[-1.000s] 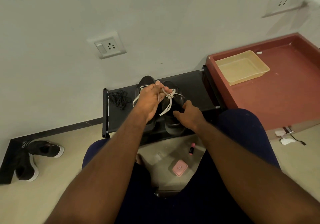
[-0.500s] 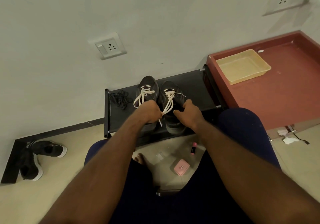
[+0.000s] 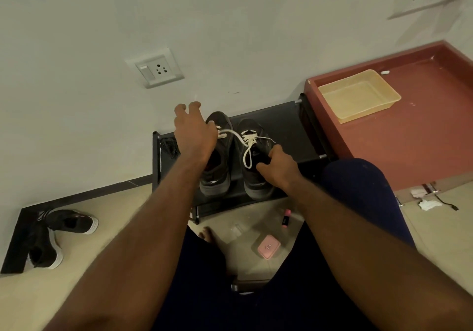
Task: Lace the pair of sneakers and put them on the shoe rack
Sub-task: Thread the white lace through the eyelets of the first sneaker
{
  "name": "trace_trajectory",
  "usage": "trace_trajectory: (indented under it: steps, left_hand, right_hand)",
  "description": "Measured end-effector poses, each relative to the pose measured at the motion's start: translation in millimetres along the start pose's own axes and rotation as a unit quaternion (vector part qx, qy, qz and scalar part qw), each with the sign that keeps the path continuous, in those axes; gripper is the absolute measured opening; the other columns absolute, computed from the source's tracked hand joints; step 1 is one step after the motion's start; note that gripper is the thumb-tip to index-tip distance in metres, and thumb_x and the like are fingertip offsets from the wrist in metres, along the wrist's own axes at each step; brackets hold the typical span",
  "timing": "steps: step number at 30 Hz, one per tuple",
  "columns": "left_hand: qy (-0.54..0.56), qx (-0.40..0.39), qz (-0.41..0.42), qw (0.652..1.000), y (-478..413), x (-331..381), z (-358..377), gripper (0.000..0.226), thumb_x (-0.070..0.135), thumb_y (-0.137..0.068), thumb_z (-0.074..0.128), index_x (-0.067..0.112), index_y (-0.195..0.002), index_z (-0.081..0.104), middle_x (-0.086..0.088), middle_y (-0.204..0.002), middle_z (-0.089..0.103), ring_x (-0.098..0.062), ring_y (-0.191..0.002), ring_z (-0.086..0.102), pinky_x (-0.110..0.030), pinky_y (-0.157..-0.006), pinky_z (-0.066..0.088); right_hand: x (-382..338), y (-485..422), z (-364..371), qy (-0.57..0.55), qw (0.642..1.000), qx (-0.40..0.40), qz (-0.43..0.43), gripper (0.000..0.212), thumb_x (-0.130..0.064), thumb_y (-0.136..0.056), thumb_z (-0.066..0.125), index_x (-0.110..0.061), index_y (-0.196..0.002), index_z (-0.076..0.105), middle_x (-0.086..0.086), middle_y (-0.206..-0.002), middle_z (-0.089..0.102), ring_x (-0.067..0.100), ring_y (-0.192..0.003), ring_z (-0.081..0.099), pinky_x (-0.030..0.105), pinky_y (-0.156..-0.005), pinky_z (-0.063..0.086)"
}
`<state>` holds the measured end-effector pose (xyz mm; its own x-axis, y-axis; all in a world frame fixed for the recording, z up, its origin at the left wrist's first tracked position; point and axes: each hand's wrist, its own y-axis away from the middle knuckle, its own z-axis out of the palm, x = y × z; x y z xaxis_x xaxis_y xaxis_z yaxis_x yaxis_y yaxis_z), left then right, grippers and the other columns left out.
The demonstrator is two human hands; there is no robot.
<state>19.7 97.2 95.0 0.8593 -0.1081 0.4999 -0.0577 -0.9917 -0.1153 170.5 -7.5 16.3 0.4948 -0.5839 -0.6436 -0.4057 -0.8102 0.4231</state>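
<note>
Left hand now lifted up-left, drawing lace taut from right sneaker; lace pinched, two fingers splayed apart. Right hand grips that sneaker's collar. Left sneaker alongside, both on shoe rack. Step: tightening lacing. Next: even pull, then knot.

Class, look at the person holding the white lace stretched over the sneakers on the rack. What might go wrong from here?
1. The white lace runs from the right-side sneaker across the left-side sneaker into the left hand grip; it may snag that shoe's lacing.
2. Both heels sit near the shoe rack front edge; a hard pull might drag one off, though the right hand steadies its shoe.
</note>
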Motion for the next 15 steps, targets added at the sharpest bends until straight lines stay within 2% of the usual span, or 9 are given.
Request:
trace_trajectory:
  steps: [1,3,6,9,11,13,15]
  left_hand:
    - [-0.022,0.010,0.015,1.000,5,-3,3,0.047,0.017,-0.092,0.061,0.011,-0.137,0.050,-0.014,-0.151,0.032,-0.031,-0.129,0.046,-0.041,-0.105,0.042]
    - [-0.012,0.023,0.056,0.998,20,-8,11,0.042,0.013,-0.092,0.060,0.010,-0.134,0.054,-0.015,-0.148,0.038,-0.030,-0.128,0.048,-0.043,-0.107,0.042]
    - [0.059,-0.067,0.044,0.995,54,-18,27,0.025,0.016,-0.095,0.057,0.011,-0.118,0.065,-0.009,-0.111,0.069,-0.024,-0.102,0.065,-0.036,-0.092,0.051]
    - [0.108,-0.163,-0.022,0.980,93,-24,43,0.014,0.026,-0.096,0.061,0.016,-0.102,0.070,-0.005,-0.090,0.072,-0.016,-0.081,0.065,-0.030,-0.077,0.051]
    - [0.152,-0.175,-0.050,0.971,117,-28,55,0.016,0.031,-0.096,0.062,0.018,-0.089,0.067,-0.003,-0.079,0.070,-0.017,-0.072,0.064,-0.036,-0.073,0.053]
    - [0.180,-0.169,-0.092,0.964,130,-34,65,0.024,0.038,-0.093,0.063,0.015,-0.095,0.070,0.002,-0.080,0.070,-0.014,-0.075,0.066,-0.038,-0.074,0.056]
    - [0.185,-0.182,-0.127,0.957,132,-39,69,0.026,0.038,-0.089,0.068,0.019,-0.106,0.070,0.005,-0.090,0.072,-0.012,-0.084,0.067,-0.037,-0.079,0.057]
  right_hand:
    - [-1,0,0,0.001,1.000,-0.001,0.000,0.047,-0.033,-0.086,0.067,-0.011,-0.121,0.046,0.016,-0.118,0.062,0.036,-0.109,0.060,0.041,-0.093,0.051]
    - [-1,1,-1,-0.006,1.000,-0.005,0.001,0.046,-0.031,-0.086,0.068,-0.012,-0.121,0.045,0.015,-0.118,0.061,0.035,-0.108,0.060,0.041,-0.093,0.051]
    - [-1,5,-2,-0.029,1.000,0.002,0.011,0.043,-0.026,-0.086,0.069,-0.013,-0.120,0.046,0.014,-0.118,0.062,0.033,-0.106,0.061,0.042,-0.092,0.053]
    - [-1,16,1,-0.041,0.999,0.021,0.016,0.041,-0.019,-0.087,0.068,-0.013,-0.121,0.046,0.014,-0.116,0.062,0.031,-0.103,0.063,0.039,-0.085,0.055]
    - [-1,29,7,-0.050,0.998,0.028,0.019,0.039,-0.015,-0.088,0.067,-0.014,-0.120,0.045,0.012,-0.114,0.062,0.028,-0.099,0.064,0.035,-0.077,0.055]
    - [1,44,16,-0.049,0.998,0.029,0.019,0.040,-0.015,-0.089,0.066,-0.014,-0.122,0.044,0.012,-0.116,0.061,0.027,-0.102,0.063,0.037,-0.080,0.056]
    - [3,54,25,-0.034,0.999,0.022,0.012,0.043,-0.017,-0.090,0.067,-0.014,-0.126,0.043,0.013,-0.119,0.061,0.028,-0.106,0.062,0.041,-0.088,0.055]
